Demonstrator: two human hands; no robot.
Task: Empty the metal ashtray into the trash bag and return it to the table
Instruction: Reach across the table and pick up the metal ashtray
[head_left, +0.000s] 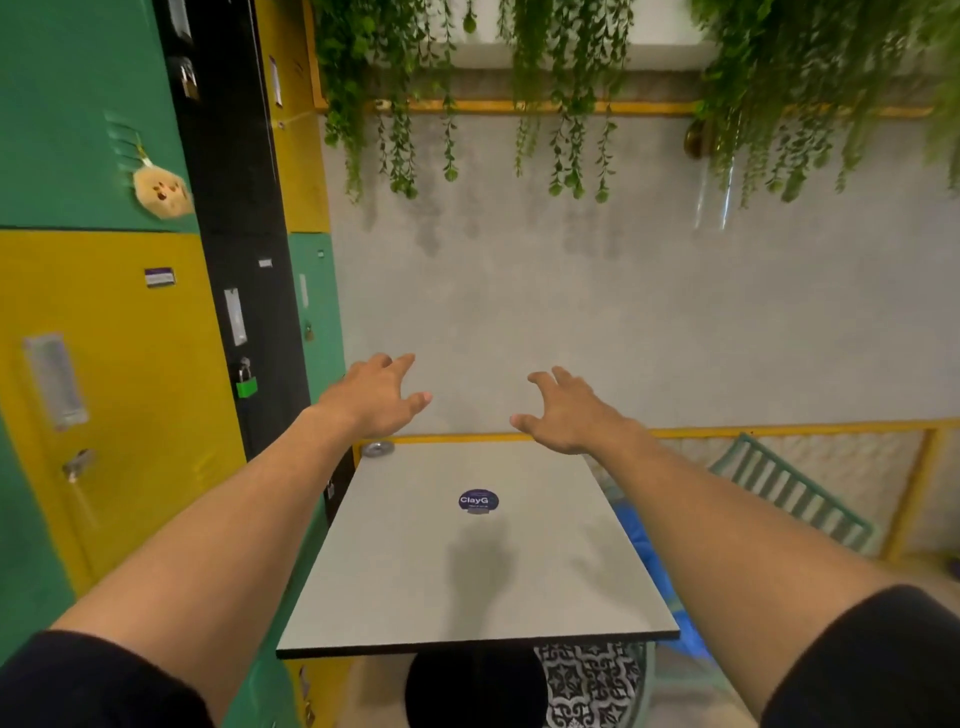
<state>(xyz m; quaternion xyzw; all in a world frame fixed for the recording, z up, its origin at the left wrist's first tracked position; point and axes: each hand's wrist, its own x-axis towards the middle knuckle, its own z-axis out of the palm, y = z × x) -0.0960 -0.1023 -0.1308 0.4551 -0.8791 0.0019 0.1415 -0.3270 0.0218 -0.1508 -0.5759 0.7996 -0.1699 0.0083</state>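
Note:
The small round metal ashtray (378, 448) sits at the far left corner of the grey table (426, 587), partly hidden under my left wrist. My left hand (376, 393) hovers above that corner with fingers spread and holds nothing. Stretched out over the table's far edge, my right hand (563, 410) is also open and empty. A blue trash bag (644, 551) shows on the floor beside the table's right edge, mostly hidden by my right forearm and the tabletop.
Green, yellow and black lockers (130, 338) line the left side, close to the table. A green slatted chair (795, 493) stands at the right by a yellow rail. A round dark sticker (478, 501) marks the tabletop. Plants hang from above the grey wall.

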